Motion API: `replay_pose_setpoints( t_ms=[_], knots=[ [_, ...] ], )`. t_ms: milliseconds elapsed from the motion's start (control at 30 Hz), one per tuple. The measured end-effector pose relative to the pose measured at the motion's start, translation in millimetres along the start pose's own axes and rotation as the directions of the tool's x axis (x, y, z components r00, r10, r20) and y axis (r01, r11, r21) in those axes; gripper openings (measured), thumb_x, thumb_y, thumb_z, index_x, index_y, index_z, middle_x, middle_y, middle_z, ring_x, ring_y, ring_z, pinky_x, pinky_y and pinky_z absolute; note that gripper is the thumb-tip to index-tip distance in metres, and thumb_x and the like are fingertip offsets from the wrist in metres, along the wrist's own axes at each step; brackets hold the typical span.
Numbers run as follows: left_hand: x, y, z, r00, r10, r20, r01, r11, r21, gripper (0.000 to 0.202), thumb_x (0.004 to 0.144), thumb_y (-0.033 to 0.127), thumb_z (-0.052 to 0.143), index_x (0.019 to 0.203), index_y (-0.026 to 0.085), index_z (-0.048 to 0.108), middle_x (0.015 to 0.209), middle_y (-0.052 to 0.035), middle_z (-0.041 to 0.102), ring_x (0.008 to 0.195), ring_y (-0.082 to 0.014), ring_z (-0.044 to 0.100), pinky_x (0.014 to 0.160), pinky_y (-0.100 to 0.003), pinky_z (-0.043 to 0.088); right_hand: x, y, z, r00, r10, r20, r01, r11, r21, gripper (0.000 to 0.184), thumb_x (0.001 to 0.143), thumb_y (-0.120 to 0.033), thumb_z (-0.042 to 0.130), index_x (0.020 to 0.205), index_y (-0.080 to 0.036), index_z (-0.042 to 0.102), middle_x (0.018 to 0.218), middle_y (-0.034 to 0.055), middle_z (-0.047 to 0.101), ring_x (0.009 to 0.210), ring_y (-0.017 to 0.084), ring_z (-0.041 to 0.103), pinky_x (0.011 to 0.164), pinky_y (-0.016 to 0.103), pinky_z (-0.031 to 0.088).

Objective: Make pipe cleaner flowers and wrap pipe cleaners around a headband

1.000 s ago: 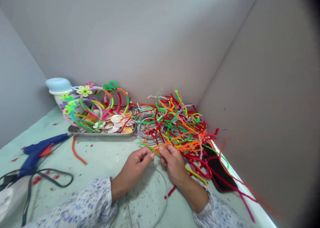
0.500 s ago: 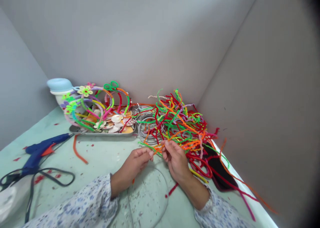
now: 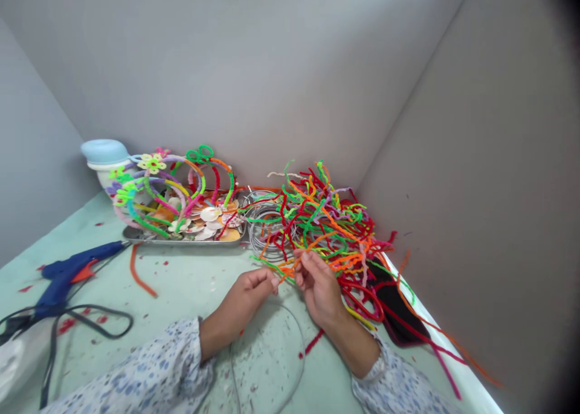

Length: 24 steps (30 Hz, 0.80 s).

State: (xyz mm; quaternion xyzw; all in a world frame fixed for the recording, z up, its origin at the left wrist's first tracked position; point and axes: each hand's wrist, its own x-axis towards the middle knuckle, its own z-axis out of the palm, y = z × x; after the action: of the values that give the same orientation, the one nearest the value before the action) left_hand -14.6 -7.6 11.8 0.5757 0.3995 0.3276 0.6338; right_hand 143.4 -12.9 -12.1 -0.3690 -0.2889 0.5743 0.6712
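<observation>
Thumb and forefinger of my left hand (image 3: 242,299) are pinched together on an orange pipe cleaner (image 3: 287,275). My right hand (image 3: 319,287) has its fingertips closed on the same strand, a little higher, so it slants up from left to right in the short gap between them, above the pale green table (image 3: 190,293). Just below my hands lies a thin grey wire ring (image 3: 304,350), with a red scrap (image 3: 313,342) beside its right edge. Right behind my fingers sprawls a tangled pile of coloured pipe cleaners (image 3: 326,220), partly over a wire coil (image 3: 260,245). A dark phone (image 3: 399,311) lies near the table's right edge, under some strands. To my left a metal tray (image 3: 194,243) carries shells (image 3: 211,214) and fuzzy decorated hoops (image 3: 153,163); nearer me is a blue glue gun (image 3: 58,287).
</observation>
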Motion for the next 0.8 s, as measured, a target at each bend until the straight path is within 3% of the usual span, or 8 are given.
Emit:
replay_pose_setpoints(
  t_ms=[133, 367, 800],
  knots=[
    [1.1, -0.1, -1.8, 0.996, -0.073, 0.046, 0.077, 0.994, -0.075, 0.024, 0.081, 0.034, 0.053, 0.065, 0.017, 0.048, 0.047, 0.0091, 0.027, 0.042, -0.0069, 0.017, 0.041, -0.022, 0.010, 3.7, -3.6, -3.6, 0.999, -0.024, -0.022, 0.026, 0.998, 0.053, 0.020, 0.080, -0.033, 0.066, 0.091, -0.017, 0.069, 0.061, -0.0031, 0.055, 0.046, 0.004, 0.047, 0.042, 0.015, 0.035],
    [1.7, -2.9, -4.0, 0.993, -0.097, 0.068, 0.100, 0.994, -0.040, 0.024, 0.082, 0.035, 0.052, 0.066, 0.018, 0.047, 0.047, 0.0091, 0.026, 0.042, -0.0067, 0.017, 0.041, -0.022, 0.009, 8.2, -5.2, -5.8, 0.991, -0.068, -0.115, 0.075, 0.995, 0.061, 0.016, 0.076, -0.032, 0.070, 0.077, -0.016, 0.068, 0.056, -0.0044, 0.052, 0.043, 0.003, 0.043, 0.039, 0.014, 0.032],
    [1.2, -2.2, -2.2, 0.996, 0.030, 0.089, -0.034, 0.998, 0.044, 0.025, 0.080, 0.034, 0.054, 0.064, 0.016, 0.047, 0.056, 0.0069, 0.033, 0.049, -0.0072, 0.024, 0.046, -0.021, 0.017, 4.0, -15.8, 0.6, 0.965, -0.095, -0.246, 0.093, 0.996, -0.019, 0.018, 0.074, -0.030, 0.068, 0.065, -0.017, 0.059, 0.055, -0.0049, 0.050, 0.043, 0.004, 0.038, 0.038, 0.015, 0.025]
  ],
)
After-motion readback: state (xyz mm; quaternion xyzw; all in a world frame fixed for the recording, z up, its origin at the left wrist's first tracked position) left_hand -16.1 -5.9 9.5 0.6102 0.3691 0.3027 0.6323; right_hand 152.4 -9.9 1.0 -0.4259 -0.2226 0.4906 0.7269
